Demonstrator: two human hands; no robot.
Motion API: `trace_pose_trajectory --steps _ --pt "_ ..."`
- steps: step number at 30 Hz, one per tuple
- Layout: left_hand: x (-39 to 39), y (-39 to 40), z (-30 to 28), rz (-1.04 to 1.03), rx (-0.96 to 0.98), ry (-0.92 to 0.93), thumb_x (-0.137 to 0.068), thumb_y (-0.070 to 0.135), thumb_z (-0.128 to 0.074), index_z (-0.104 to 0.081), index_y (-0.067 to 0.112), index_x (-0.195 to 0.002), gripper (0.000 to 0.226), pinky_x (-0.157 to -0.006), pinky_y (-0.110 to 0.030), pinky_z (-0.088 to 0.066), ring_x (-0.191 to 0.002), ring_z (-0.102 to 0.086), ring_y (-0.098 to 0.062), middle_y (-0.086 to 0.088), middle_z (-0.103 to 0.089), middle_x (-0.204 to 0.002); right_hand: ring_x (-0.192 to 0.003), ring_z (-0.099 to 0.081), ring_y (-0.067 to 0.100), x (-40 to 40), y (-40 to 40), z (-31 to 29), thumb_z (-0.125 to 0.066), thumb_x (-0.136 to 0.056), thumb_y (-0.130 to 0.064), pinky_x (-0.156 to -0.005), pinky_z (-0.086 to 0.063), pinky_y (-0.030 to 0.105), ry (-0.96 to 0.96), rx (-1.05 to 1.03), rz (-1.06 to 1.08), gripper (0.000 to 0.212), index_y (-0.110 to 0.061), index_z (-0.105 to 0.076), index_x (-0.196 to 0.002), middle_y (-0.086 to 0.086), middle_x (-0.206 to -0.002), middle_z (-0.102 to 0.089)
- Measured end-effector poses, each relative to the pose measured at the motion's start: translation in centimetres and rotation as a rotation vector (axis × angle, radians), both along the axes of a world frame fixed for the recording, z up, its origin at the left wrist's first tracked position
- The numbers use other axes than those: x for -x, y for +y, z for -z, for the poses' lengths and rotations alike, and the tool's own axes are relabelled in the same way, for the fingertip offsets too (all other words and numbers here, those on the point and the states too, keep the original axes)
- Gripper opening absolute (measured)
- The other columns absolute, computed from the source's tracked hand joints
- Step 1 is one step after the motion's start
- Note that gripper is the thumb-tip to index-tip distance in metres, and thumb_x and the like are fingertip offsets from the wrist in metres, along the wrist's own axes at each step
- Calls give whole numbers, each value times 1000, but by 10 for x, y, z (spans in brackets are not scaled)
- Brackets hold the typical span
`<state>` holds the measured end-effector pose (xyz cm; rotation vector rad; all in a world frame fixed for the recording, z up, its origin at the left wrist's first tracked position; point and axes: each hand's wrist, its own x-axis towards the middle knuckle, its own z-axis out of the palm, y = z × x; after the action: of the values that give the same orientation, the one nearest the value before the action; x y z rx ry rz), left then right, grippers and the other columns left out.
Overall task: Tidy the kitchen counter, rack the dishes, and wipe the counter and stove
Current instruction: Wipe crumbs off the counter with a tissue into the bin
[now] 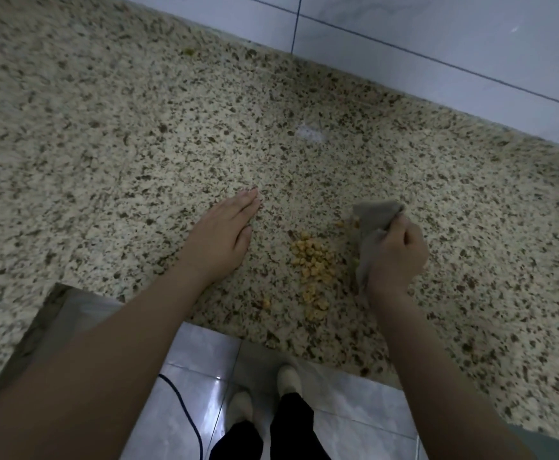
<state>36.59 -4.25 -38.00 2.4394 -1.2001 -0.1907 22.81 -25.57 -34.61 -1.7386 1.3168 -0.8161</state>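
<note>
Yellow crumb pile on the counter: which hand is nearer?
Right. The right hand, gripping a grey cloth, sits just right of the yellow crumb pile. The left hand lies flat on the counter, farther off to the pile's left.

grey cloth (pixel 369 227) bunched, yellow crumbs (pixel 313 260) piled beside

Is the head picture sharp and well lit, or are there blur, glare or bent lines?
Head view: dim, flat light; a small glare patch on the counter; the yellow crumbs and the cloth in the right hand look soft; the counter's edges run slanted across the wide-angle frame.
</note>
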Motion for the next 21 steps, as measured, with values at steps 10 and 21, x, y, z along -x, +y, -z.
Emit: trace_pose_trajectory --steps 10,21 --pt "0 1 3 -3 26 -15 -100 23 -35 -33 13 -146 47 -118 -28 -10 -144 -21 -13 1 -25 -155 -58 -44 12 -39 10 20 -45 -96 -21 -57 -31 30 168 103 -553 34 -12 -51 -63 -3 -62 -50" --pt "1 1 -1 -12 -19 15 -95 43 -28 -29 17 -148 59 -119 -31 -11 -144 -17 -10 5 -20 -157 -49 -36 7 -21 21 16 -50 -96 -11 -54 -29 26 154 -27 -1154 45 -17 -37 -53 -4 -53 -39"
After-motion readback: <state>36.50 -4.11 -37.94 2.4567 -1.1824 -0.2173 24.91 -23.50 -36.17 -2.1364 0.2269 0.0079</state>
